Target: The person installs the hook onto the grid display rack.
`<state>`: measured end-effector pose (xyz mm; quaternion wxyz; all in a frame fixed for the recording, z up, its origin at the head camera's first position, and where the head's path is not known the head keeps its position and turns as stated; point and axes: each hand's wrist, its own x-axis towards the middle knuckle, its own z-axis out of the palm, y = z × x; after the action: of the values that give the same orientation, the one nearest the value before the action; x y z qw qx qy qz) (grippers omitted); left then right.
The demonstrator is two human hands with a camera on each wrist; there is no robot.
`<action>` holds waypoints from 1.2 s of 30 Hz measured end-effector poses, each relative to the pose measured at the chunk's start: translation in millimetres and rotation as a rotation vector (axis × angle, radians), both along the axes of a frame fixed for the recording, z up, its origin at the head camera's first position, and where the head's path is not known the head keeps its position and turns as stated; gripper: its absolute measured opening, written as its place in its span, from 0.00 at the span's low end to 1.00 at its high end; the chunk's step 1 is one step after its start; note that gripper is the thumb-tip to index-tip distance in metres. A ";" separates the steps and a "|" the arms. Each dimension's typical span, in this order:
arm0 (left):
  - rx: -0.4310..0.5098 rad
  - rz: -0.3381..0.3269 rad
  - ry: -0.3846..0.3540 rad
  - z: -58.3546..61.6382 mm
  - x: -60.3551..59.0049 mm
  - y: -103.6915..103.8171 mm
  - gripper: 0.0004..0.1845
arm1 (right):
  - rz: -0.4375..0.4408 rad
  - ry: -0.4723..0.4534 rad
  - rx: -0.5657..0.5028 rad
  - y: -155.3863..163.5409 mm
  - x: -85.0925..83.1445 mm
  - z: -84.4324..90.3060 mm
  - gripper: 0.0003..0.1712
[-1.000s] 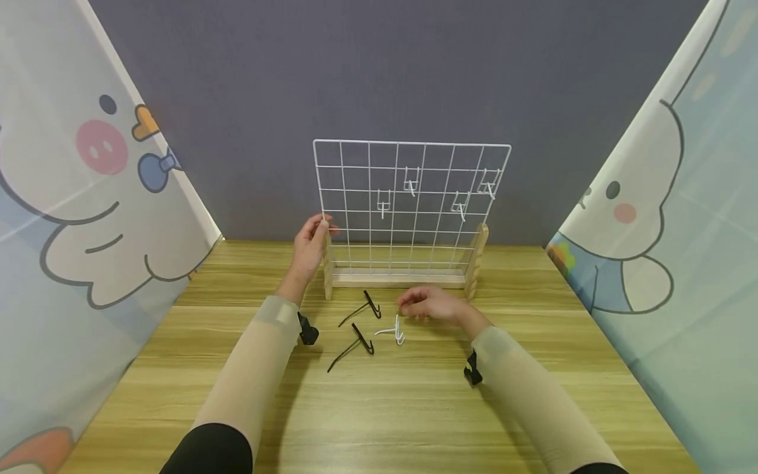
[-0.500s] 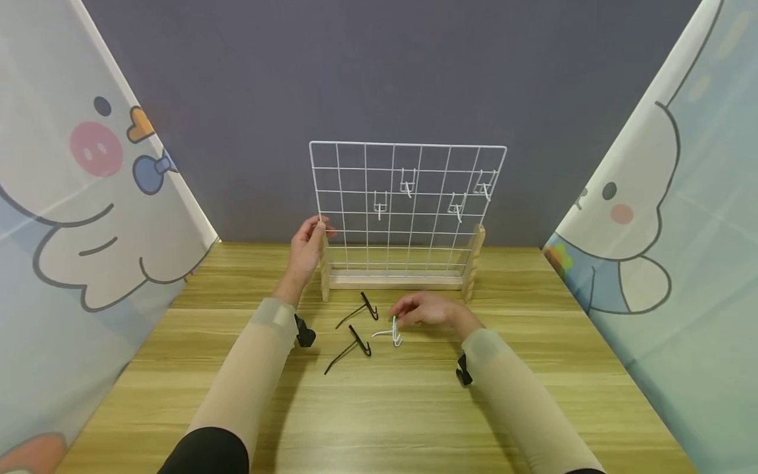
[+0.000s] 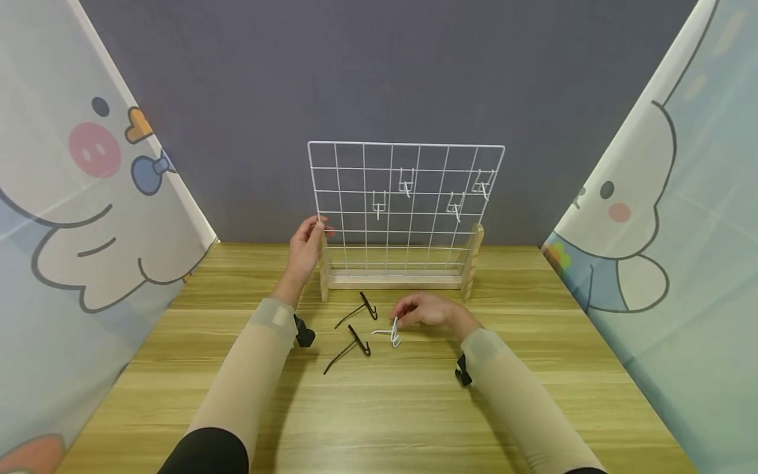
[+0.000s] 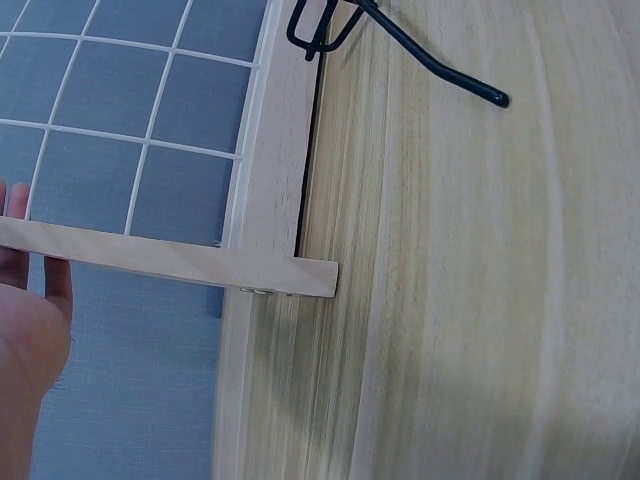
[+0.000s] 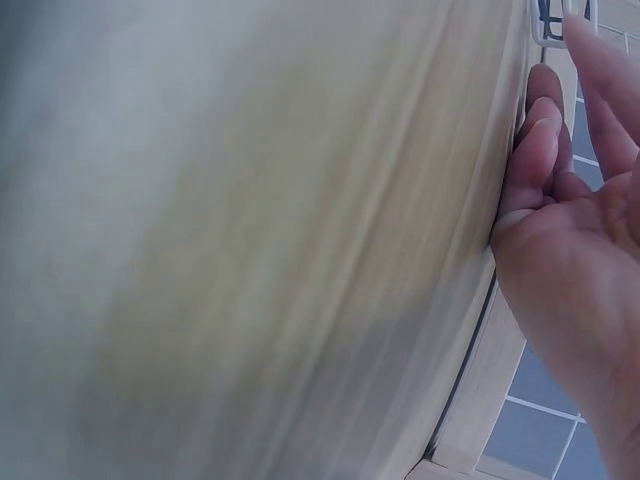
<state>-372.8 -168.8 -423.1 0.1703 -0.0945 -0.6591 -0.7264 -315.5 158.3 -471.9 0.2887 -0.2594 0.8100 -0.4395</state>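
Near the middle of the frame, on the wooden tabletop [image 3: 379, 408], the right hand [image 3: 428, 310] rests with fingers loosely curled, its fingertips at a white hook [image 3: 387, 334] lying flat; whether it already pinches the hook I cannot tell. Just left of it lie two black hooks [image 3: 354, 329], one behind the other. Farther back, left of centre, the left hand [image 3: 305, 249] grips the left wooden post of the white wire grid [image 3: 405, 205], which stands upright on its wooden base. Four more white hooks hang on the grid's upper half.
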 end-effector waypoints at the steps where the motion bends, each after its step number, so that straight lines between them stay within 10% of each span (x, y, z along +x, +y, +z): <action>1: 0.000 0.001 0.003 -0.1 -0.3 -0.1 0.21 | -0.001 0.004 0.003 -0.1 0.1 0.0 0.13; 36: 0.038 -0.013 0.028 -0.5 0.3 1.4 0.20 | -0.086 0.205 0.062 40.5 9.6 0.8 0.06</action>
<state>-372.5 -167.4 -423.6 0.1764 -0.1058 -0.6422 -0.7384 -305.9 198.9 -471.1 0.1930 -0.2592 0.8589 -0.3974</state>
